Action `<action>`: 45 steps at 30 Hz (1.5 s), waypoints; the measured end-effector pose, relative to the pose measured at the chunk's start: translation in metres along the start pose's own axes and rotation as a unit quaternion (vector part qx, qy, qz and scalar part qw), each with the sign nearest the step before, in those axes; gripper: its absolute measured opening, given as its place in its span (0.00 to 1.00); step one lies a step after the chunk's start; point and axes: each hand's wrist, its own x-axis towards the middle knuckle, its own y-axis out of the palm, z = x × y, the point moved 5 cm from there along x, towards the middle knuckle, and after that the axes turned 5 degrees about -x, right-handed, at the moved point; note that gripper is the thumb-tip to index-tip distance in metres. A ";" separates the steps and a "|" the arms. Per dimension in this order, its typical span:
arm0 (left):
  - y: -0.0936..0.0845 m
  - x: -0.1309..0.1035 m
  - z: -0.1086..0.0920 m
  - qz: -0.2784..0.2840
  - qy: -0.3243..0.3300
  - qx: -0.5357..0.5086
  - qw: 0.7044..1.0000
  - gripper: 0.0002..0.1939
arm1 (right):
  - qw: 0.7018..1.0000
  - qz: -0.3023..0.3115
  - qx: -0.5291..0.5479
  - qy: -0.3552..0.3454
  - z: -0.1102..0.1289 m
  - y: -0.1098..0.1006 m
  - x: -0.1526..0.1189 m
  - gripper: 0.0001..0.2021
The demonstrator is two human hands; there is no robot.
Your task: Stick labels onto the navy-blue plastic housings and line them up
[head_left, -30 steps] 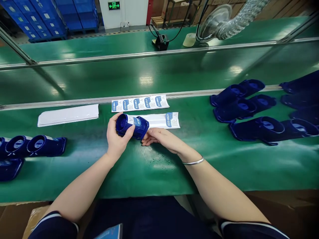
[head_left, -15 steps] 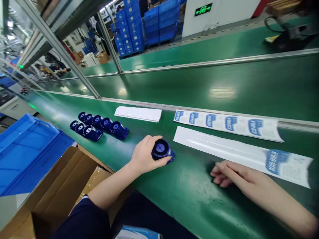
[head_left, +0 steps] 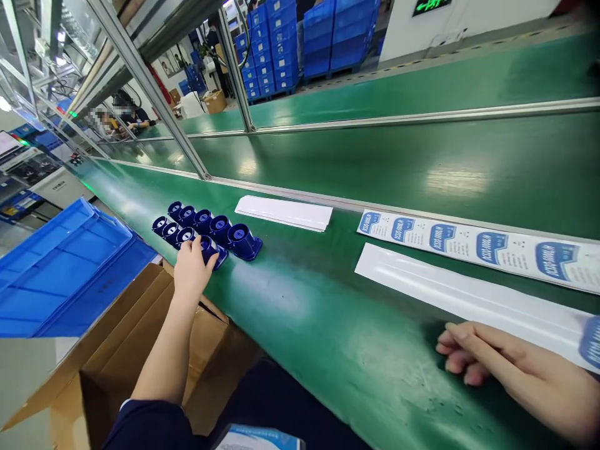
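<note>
My left hand [head_left: 194, 265] is closed round a dark blue round part [head_left: 206, 245] at the near end of the front row. Two rows of similar blue parts [head_left: 220, 228] stand on the green belt [head_left: 300, 312] at centre left. My right hand [head_left: 473, 353] hovers over the belt at the right, fingers curled and thumb against the index finger; whether anything small is between them is hidden. Just beyond it lies a white strip [head_left: 422, 278] with a blue label at its right end. A strip of blue and white labels [head_left: 469, 244] lies behind that.
White strips [head_left: 284, 212] are stacked behind the blue parts. An open cardboard box [head_left: 117, 337] and a blue crate [head_left: 60, 269] stand at the left below the belt edge. A metal post [head_left: 159, 100] rises behind the belt. A person [head_left: 135, 117] sits far back left.
My left hand has carried the blue part leftwards from mid-belt to the end of the front row. My right hand keeps its curled shape. The view has shifted left.
</note>
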 end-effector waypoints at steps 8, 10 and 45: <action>-0.032 -0.007 -0.028 -0.142 0.039 -0.113 0.983 0.34 | 0.985 -0.008 0.172 -0.027 0.050 -0.016 -0.015 0.25; -0.036 -0.017 -0.057 -0.138 0.102 -0.238 0.956 0.31 | 0.969 -0.029 0.245 -0.030 0.054 -0.017 -0.012 0.23; 0.068 -0.320 -0.284 0.847 -0.187 -0.492 0.069 0.22 | 0.922 -0.107 0.372 0.019 0.031 -0.002 -0.099 0.20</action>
